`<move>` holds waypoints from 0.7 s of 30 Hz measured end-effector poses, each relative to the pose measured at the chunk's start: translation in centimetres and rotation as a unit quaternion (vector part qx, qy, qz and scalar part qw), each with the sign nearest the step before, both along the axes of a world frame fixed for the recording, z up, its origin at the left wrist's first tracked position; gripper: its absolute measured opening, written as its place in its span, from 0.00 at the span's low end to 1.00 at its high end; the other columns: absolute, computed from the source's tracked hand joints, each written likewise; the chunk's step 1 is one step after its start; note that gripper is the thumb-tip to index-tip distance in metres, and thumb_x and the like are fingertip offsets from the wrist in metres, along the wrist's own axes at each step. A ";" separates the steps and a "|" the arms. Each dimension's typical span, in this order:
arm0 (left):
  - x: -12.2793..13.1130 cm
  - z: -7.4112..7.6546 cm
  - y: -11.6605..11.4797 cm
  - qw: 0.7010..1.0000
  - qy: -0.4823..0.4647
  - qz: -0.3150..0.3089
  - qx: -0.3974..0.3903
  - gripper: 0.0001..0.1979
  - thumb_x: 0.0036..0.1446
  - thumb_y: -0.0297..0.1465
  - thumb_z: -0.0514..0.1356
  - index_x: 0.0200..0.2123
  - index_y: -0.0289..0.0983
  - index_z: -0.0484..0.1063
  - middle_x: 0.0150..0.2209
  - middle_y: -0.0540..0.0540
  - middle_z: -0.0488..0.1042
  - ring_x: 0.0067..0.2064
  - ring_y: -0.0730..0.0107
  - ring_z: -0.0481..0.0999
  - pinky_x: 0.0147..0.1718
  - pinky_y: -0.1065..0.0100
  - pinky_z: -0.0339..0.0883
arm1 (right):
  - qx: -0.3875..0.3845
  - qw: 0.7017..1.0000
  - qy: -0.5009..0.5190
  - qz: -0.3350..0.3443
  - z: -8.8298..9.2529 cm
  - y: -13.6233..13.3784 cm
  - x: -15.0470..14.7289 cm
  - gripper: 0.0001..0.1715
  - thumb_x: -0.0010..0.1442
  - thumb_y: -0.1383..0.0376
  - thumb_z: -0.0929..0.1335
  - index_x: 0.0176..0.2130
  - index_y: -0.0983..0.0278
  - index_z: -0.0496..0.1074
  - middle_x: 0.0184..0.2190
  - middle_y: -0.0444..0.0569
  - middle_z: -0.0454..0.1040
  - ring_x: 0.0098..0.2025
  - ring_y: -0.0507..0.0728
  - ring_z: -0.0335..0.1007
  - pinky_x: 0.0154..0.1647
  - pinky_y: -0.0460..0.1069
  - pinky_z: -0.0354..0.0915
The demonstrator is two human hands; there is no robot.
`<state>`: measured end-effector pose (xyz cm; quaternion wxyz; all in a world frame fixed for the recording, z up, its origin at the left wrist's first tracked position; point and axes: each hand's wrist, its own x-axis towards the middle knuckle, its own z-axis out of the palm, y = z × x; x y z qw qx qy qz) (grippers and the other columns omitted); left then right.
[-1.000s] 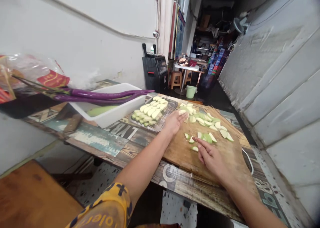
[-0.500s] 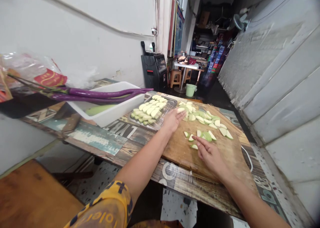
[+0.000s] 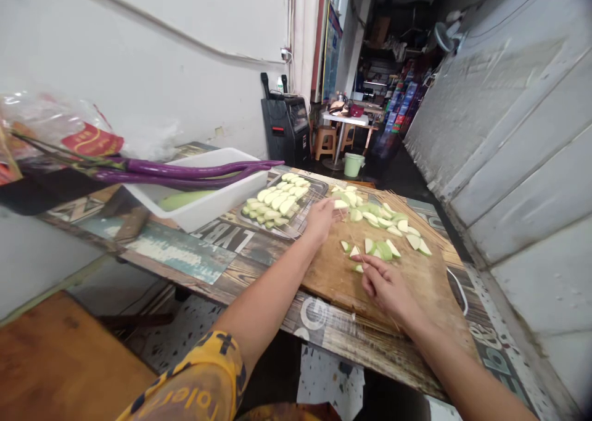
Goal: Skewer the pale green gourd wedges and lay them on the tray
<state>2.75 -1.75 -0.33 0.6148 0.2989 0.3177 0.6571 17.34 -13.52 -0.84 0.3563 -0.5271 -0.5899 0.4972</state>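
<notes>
My left hand (image 3: 320,221) pinches a pale, green-skinned vegetable slice (image 3: 340,204) above the far left part of a wooden cutting board (image 3: 333,273). Closed around a thin bamboo skewer (image 3: 354,238), my right hand (image 3: 385,285) is over the middle of the board. The skewer slants up toward the slice; whether its tip touches the slice I cannot tell. More cut pieces (image 3: 382,248) lie just beyond my right fingers, and a looser heap of slices (image 3: 383,217) spreads across the back. Left of the board, a clear tray (image 3: 319,190) holds rows of slices (image 3: 277,199).
Long purple eggplants (image 3: 185,171) rest across a white bin (image 3: 198,214) on the left. A knife-like handle (image 3: 132,224) lies near the table's front edge. Loose skewers (image 3: 437,233) lie along the board's far right side. Plastic bags (image 3: 60,128) sit at the far left.
My left fingers have closed on a slice and drawn slightly back. The skewer in my right hand now points up toward that slice, while the right hand has barely shifted.
</notes>
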 end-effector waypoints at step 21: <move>0.7 -0.2 -0.4 0.980 -0.152 -0.057 -0.114 0.02 0.53 0.25 0.56 0.31 0.31 0.64 0.26 0.40 0.74 0.29 0.67 0.77 0.33 0.67 0.69 | 0.090 0.991 -0.025 -0.099 -1.9 2.2 -3.7 0.20 0.56 0.54 0.60 0.37 0.67 0.68 0.14 0.37 0.52 0.14 0.47 0.43 0.15 0.44 0.42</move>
